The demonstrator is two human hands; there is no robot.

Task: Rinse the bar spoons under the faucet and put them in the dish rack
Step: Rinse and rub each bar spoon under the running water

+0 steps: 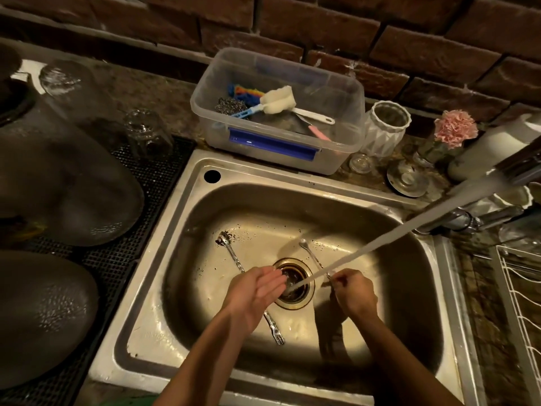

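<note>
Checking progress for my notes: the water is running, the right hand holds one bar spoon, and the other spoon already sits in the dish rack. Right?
Not quite. The head view shows the other spoon lying in the sink, not in the dish rack. Water runs; the right hand holds one bar spoon.

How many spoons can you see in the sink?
2. One spoon lies in the sink, partly under the left hand. The right hand holds another spoon in the water. Others may be hidden.

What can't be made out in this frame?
- Dirty spoon: mid-handle hidden under the left hand, head view.
- Held spoon: lower handle hidden by the right hand and water stream.
- Faucet: cut off by the right edge.
- Rack: mostly out of frame; contents unclear.
</note>
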